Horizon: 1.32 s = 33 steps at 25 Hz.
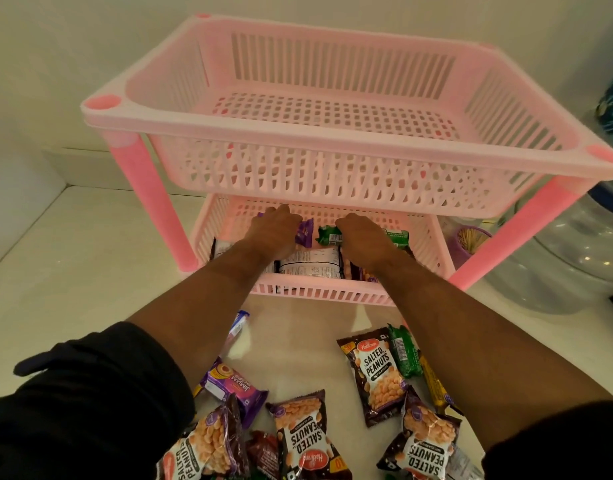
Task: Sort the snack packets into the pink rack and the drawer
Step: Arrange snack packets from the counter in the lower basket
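A pink two-tier rack point(319, 147) stands on the white counter. Its top basket holds nothing. Both my hands reach into the lower basket point(319, 292). My left hand point(270, 233) rests on a purple packet point(304, 233) at the back. My right hand point(364, 237) lies on a green packet point(327, 235) beside it. Dark peanut packets point(308, 263) lie flat at the front of that basket. Several salted peanut packets point(377, 372), a purple biscuit packet point(234, 386), a green packet point(403, 351) and a yellow one point(433, 379) lie loose on the counter near me. Whether my fingers grip the packets is hidden.
A purple cup of toothpicks point(469, 242) stands right of the rack. Clear plastic containers point(575, 251) sit further right. A blue-white packet point(237, 323) lies by my left forearm. The wall runs behind the rack, and the counter edge slopes at the far left.
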{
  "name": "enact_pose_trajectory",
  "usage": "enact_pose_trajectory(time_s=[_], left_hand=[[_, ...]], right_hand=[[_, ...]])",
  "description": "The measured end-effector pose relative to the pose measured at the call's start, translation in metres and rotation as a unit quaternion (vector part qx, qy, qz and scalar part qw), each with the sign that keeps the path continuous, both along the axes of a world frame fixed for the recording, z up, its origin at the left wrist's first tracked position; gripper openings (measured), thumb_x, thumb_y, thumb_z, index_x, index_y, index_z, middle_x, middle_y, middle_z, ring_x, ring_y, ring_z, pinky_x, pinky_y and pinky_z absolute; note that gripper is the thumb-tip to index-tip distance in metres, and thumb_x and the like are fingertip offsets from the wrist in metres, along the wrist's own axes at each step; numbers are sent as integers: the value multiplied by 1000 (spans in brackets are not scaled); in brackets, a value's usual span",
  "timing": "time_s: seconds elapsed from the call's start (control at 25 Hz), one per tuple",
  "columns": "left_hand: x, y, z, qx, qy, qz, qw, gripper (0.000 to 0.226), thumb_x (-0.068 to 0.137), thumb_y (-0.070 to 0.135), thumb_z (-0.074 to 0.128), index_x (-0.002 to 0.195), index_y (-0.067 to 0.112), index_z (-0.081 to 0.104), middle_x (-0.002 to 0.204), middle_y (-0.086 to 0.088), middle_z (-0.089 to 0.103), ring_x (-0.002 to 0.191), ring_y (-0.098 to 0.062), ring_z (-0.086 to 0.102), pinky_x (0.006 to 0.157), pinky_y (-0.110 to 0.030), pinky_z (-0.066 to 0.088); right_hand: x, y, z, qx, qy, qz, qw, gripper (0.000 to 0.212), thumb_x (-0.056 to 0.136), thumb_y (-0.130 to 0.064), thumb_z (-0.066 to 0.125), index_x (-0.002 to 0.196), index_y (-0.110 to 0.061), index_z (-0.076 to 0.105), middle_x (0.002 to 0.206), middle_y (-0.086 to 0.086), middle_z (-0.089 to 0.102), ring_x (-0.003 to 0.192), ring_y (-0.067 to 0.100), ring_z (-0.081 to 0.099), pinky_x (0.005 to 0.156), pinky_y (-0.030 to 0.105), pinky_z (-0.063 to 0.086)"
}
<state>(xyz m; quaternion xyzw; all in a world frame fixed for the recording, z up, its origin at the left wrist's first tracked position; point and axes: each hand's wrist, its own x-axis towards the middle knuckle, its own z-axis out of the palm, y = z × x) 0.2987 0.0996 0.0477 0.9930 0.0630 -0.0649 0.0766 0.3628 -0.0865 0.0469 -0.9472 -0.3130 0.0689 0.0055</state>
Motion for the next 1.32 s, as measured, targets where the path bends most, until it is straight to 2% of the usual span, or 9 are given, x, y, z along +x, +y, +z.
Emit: enact_pose_trajectory(time_s=[0.16,0.32,0.44,0.52,0.64,0.8,0.96,1.12,1.32], left_hand=[[-1,-4,-3,10,6,-3,1000,52,90,26,68,139,21,50,127,-8,49,119,-29,48,98,-46,46],[-2,-6,-4,2,27,-9,1000,66,93,31,64,151,17,35,140,-11,45,128,-32,44,104,-48,43],[-5,-8,-1,-26,38,6,999,82,93,28,64,158,16,18,156,-12,31,147,-33,24,117,-57,24],[-8,-10,5,-29,26,9,999,87,91,27,66,159,15,13,161,-12,25,152,-31,13,120,-59,14],[-17,-21,17,-31,-30,-7,999,77,88,29,69,153,14,29,153,-10,37,146,-28,26,118,-55,22],[-49,-30,30,-123,-169,-31,977,58,85,1,64,140,17,51,138,-1,51,127,-20,47,106,-37,41],[-95,-8,42,-205,-190,-95,955,38,97,2,48,129,18,62,128,4,53,115,-11,50,93,-20,39],[-144,21,40,-214,-225,-114,944,32,99,2,51,121,16,68,116,4,59,103,-7,54,88,-19,44],[-191,38,18,-238,-210,-33,948,26,97,0,55,108,16,72,109,6,63,88,-5,60,80,-17,50]], right_hand=[[-2,1,-2,7,0,8,1000,48,83,-1,66,129,-9,56,122,14,58,110,32,56,92,42,50],[-5,1,-1,7,14,-2,1000,49,87,-3,62,134,-10,51,126,13,57,113,31,57,95,43,50],[-8,1,1,22,20,-5,1000,56,87,-1,62,139,-10,46,134,13,55,120,31,54,100,43,48],[-9,-1,3,30,22,-1,999,63,86,0,61,146,-9,41,144,14,49,129,31,49,107,44,44],[-11,-3,7,33,25,6,999,67,86,2,59,148,-9,38,148,13,46,132,31,46,109,44,42],[-19,-6,14,54,6,17,998,69,85,4,60,149,-10,37,154,13,40,139,31,40,113,42,35],[-34,-13,27,94,-13,-2,995,79,83,11,55,154,-15,32,162,6,29,148,25,26,118,37,22],[-69,-19,40,173,-27,-11,984,59,94,1,49,149,-17,42,157,3,40,143,24,35,117,36,25],[-122,-26,39,256,-74,19,964,35,99,-12,50,133,-14,58,135,7,60,123,27,52,103,39,41]])
